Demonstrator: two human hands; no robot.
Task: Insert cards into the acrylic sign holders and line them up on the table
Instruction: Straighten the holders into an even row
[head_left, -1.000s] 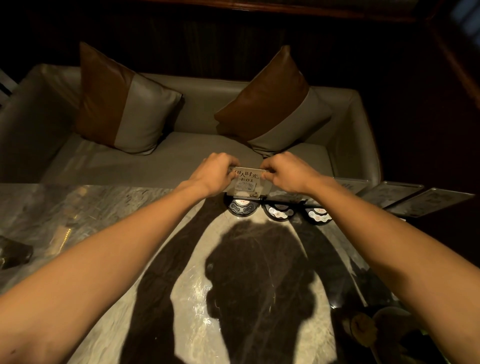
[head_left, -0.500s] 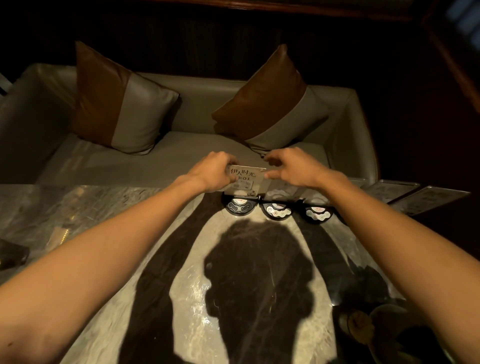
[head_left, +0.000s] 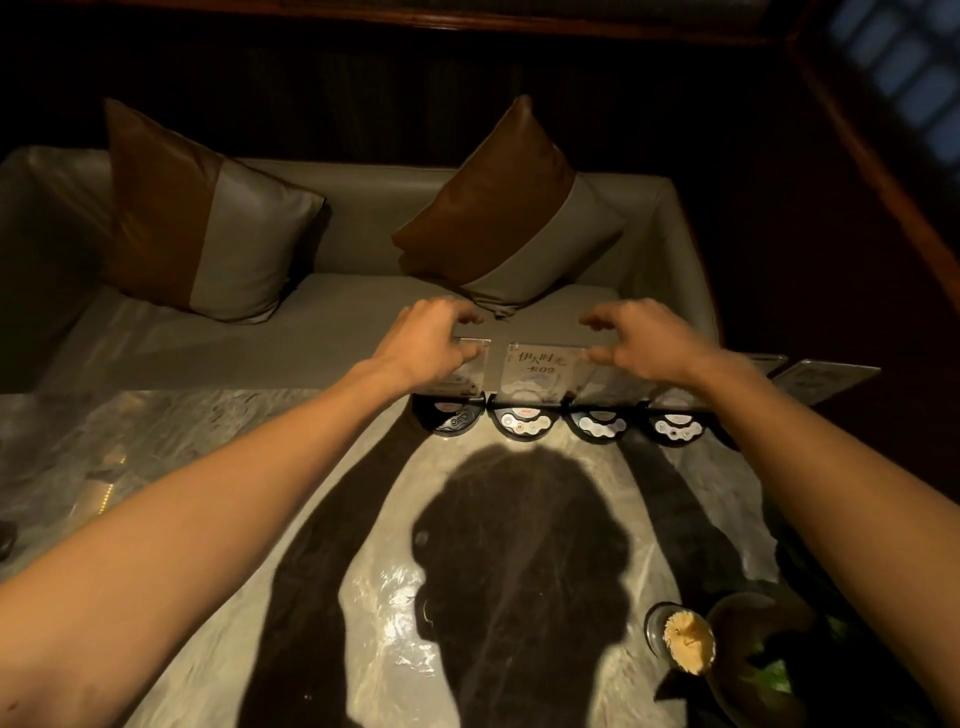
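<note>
Left hand (head_left: 431, 343): fingers curved over the leftmost sign holder (head_left: 470, 371), thumb at its front; a firm grip cannot be told in the dim light.
Right hand (head_left: 644, 338): fingers loosely spread, holding nothing.
Row of holders (head_left: 540, 371): upright along the far edge of the table (head_left: 260, 467), on black bases (head_left: 522, 423).

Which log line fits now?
left hand: thumb on leftmost holder, grip unclear | right hand: fingers spread over row | card 09 holder: upright

Views: one wide-angle camera, worn on the head.
Facing: looked forward and down across the table (head_left: 156, 447) toward the sofa (head_left: 363, 312).
Nearness: sat close above the table; the sofa lay beyond its far edge.
</note>
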